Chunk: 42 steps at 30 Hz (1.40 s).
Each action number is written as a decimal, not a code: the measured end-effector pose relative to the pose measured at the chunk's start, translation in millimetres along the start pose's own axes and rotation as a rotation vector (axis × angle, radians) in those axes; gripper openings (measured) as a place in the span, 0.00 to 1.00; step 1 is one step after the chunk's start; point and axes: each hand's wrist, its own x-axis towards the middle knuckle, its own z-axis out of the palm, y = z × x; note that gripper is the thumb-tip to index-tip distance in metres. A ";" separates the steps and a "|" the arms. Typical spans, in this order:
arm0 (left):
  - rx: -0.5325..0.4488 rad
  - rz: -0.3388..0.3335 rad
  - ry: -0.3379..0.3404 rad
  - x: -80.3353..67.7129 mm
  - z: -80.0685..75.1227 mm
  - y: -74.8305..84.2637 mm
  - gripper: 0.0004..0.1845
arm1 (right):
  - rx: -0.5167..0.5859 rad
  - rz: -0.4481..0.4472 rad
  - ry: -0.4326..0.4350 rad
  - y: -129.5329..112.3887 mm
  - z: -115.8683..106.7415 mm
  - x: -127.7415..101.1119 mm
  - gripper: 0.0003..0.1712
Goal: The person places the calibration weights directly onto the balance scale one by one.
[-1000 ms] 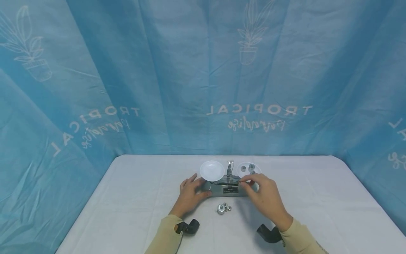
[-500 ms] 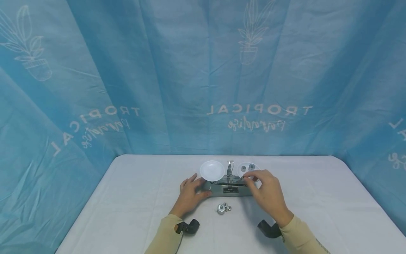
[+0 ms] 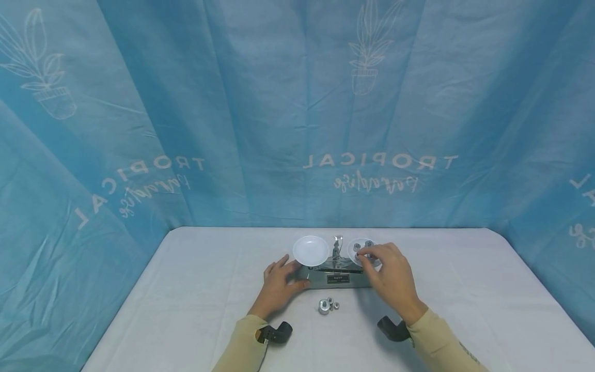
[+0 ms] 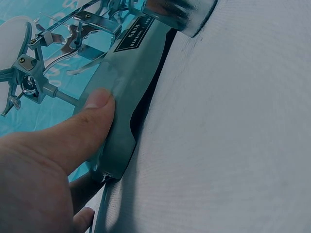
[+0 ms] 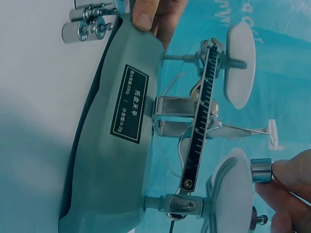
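Observation:
A grey balance scale (image 3: 335,278) stands mid-table with a white left pan (image 3: 311,250) and a right pan (image 3: 354,253) that holds small metal weights. My left hand (image 3: 295,275) grips the left end of the scale's base (image 4: 131,82), thumb (image 4: 90,119) pressed on its front. At the right pan (image 5: 233,194), my right hand (image 3: 365,256) pinches a small cylindrical weight (image 5: 261,171) between thumb and fingers. Whether that weight touches the pan I cannot tell. The graduated beam (image 5: 199,121) lies between the pans.
A few loose metal weights (image 3: 327,305) stand on the white tablecloth (image 3: 195,289) just in front of the scale, also seen as weights (image 5: 87,26) in the right wrist view. A blue printed curtain (image 3: 297,113) closes off the back and sides.
My right hand has moved from the front of the beam back and up to the right pan, fingers now pinching a weight. The left hand and the scale have not moved.

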 end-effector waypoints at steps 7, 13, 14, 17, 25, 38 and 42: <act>-0.005 0.003 0.004 -0.5 0.0 -0.7 0.30 | -0.017 -0.013 -0.007 4.7 2.2 3.7 0.06; 0.000 0.016 0.007 -0.3 -0.2 -1.1 0.31 | -0.032 0.004 -0.035 8.3 4.1 5.9 0.06; 0.000 0.016 0.007 -0.2 -0.2 -1.0 0.31 | -0.034 0.003 -0.037 9.0 4.4 6.0 0.06; 0.000 0.020 0.009 -0.2 -0.3 -0.7 0.31 | -0.040 -0.005 -0.040 11.3 5.7 6.1 0.06; 0.005 0.023 0.009 -0.4 0.1 -1.4 0.32 | -0.045 -0.023 -0.060 13.8 7.8 6.0 0.05; 0.008 0.004 -0.002 -0.6 -0.2 -0.6 0.31 | -0.059 -0.041 -0.072 17.8 8.8 7.7 0.04; 0.003 0.005 0.001 -0.6 -0.2 -0.2 0.31 | -0.065 -0.038 -0.072 17.6 8.6 7.4 0.05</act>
